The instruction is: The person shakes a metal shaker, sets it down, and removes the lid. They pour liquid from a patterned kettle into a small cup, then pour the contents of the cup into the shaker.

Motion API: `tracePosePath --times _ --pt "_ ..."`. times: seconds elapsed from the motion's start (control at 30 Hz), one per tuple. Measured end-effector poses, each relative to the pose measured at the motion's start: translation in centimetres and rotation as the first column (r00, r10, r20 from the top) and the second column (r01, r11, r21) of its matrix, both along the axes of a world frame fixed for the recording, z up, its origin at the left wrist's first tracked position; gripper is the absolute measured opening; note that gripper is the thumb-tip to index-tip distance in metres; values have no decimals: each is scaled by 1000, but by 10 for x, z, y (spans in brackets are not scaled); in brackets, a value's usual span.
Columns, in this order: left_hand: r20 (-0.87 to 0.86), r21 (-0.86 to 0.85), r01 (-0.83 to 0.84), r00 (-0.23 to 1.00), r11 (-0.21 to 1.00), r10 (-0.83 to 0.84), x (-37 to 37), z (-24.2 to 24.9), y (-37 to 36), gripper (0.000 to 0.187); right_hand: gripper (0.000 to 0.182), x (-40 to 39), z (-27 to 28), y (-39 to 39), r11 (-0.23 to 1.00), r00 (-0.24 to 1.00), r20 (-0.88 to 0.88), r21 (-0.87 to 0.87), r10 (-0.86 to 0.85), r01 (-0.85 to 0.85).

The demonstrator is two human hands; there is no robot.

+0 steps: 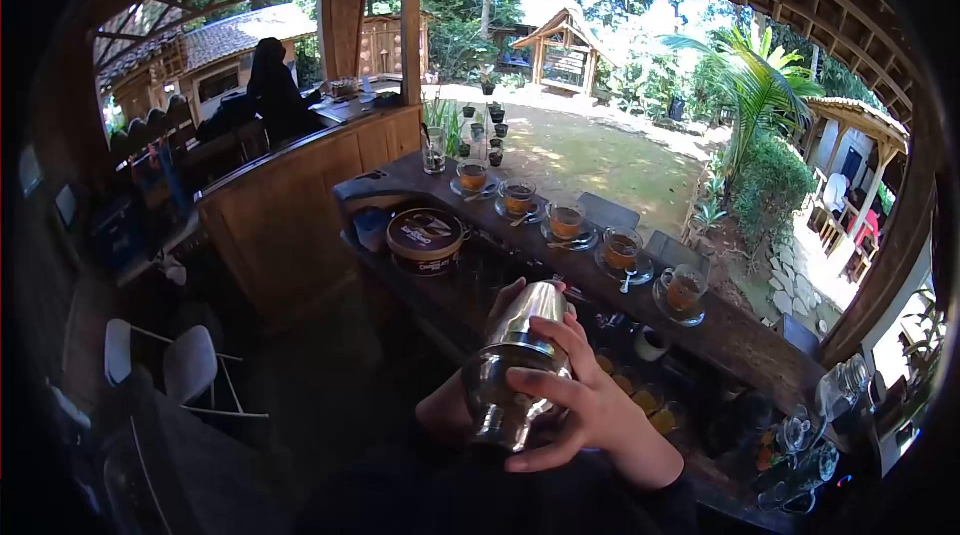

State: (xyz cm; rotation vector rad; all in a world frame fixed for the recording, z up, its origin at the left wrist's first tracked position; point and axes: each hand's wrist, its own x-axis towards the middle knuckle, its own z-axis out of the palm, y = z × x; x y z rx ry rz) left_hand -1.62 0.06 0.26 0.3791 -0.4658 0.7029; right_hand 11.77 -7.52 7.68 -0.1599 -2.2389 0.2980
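A shiny metal cocktail shaker (520,350) is held tilted in front of my body, its narrow cap toward me. My right hand (585,395) is wrapped over its near side with the fingers spread along the metal. Behind the shaker, my left hand (455,405) supports the far side; most of its fingers are hidden. Beyond it, several glass cups of amber drink, such as one cup (565,222), stand on saucers with spoons along the wooden counter (740,345).
A round brown tub (426,235) sits on the lower shelf at left. Glass jars (845,380) stand at the right end. A folding chair (190,365) is at lower left. A person in dark clothing (270,85) is behind another counter (300,175).
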Motion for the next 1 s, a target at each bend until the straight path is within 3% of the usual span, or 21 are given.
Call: tracePosePath --times 0.03,0.1,0.13,0.2,0.27,0.3,0.37,0.4,0.47,0.5,0.53,0.57,0.6,0.67,0.73,0.8,0.83,0.87,0.93,1.0 --pt "-3 4 4 1000 1000 -4 -1 -11 9 48 68 -3 -2 9 1000 999 -34 -27 -10 9" --pt "-130 -19 -241 963 970 236 -1 -48 33 41 56 -4 -24 57 991 990 -119 95 -81 92" --pt "-241 14 -376 898 926 368 -2 -63 45 37 55 -11 -29 66 983 949 -292 -169 -115 68" --pt "-301 -1 -302 909 953 288 -6 -96 57 35 58 -13 -40 83 968 904 -370 -202 -215 147" --pt "-172 -4 -324 932 946 319 -4 -38 29 33 74 -12 -21 71 990 986 -145 101 -86 102" --pt "-17 -213 -161 987 964 162 -7 -36 26 40 65 -14 -5 63 953 999 -11 299 -41 43" --pt "99 -125 65 994 990 -53 -18 -26 37 48 58 -29 14 29 935 999 28 354 -18 7" --pt "19 154 113 993 982 -118 -22 -13 51 50 60 -30 19 28 877 999 42 479 26 -43" --pt "42 -83 157 987 984 -154 -16 -23 50 51 58 -23 15 51 915 1000 -12 404 22 -15" --pt "-135 -95 -110 986 989 97 -5 -39 60 43 63 -11 7 70 961 995 42 266 -94 80" --pt "-300 -54 -367 893 929 335 5 -56 69 36 69 -4 -7 83 989 991 -15 64 -133 134" --pt "-381 -129 -271 901 954 205 4 -73 72 31 72 5 -23 97 974 979 -69 -130 -194 184" --pt "-382 -123 -250 905 960 187 9 -82 64 31 75 13 -33 103 924 958 -116 -316 -263 215" --pt "-294 -51 -214 937 975 190 23 -88 61 34 58 16 -39 95 973 960 -189 -135 -208 185" --pt "-137 -146 -305 948 941 286 32 -30 37 35 60 13 -10 48 944 963 70 225 -262 240" --pt "-185 9 87 979 996 -84 15 -5 36 43 64 10 9 10 852 959 150 505 -239 134" --pt "-133 103 49 990 993 -35 22 0 36 49 63 13 10 6 832 977 101 546 -186 102" --pt "-61 236 24 998 971 -10 31 2 41 48 62 21 9 6 837 982 69 536 -173 110" --pt "-276 -105 -40 961 994 10 45 11 21 43 57 44 2 15 873 980 28 460 -195 161" --pt "-192 -33 -42 981 999 35 78 -32 30 37 71 65 -26 34 944 942 -144 91 -303 317"
